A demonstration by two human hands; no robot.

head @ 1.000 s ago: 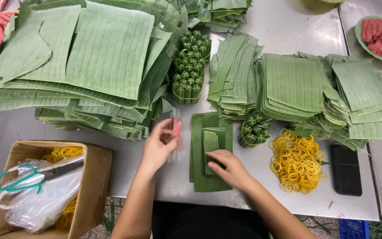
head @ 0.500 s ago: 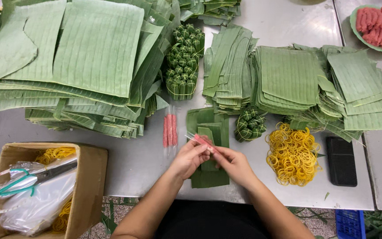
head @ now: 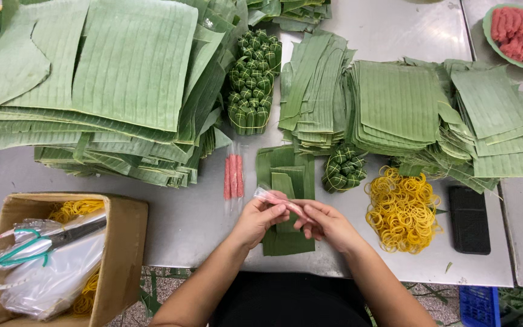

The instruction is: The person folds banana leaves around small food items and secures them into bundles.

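Note:
Both hands meet over a small stack of cut banana leaf strips [head: 286,175] near the table's front edge. My left hand [head: 261,218] and my right hand [head: 325,224] together grip one thin pink sausage stick in clear wrap [head: 279,201], held slantwise between the fingers. Two more wrapped pink sticks [head: 233,177] lie on the metal table just left of the leaf strips. A small cluster of wrapped green leaf parcels [head: 343,169] sits right of the strips.
Large banana leaf stacks [head: 92,85] fill the left, smaller cut stacks [head: 407,103] the right. A tall pile of green parcels [head: 252,82] stands between. Yellow rubber bands [head: 402,209], a black phone [head: 469,219], a cardboard box [head: 125,242] with scissors, a bowl of pink sausages [head: 519,33].
My left hand brought a pink stick from the left over the leaf strips, and my right hand rose off the strips to grip it too. Two sticks stay on the table.

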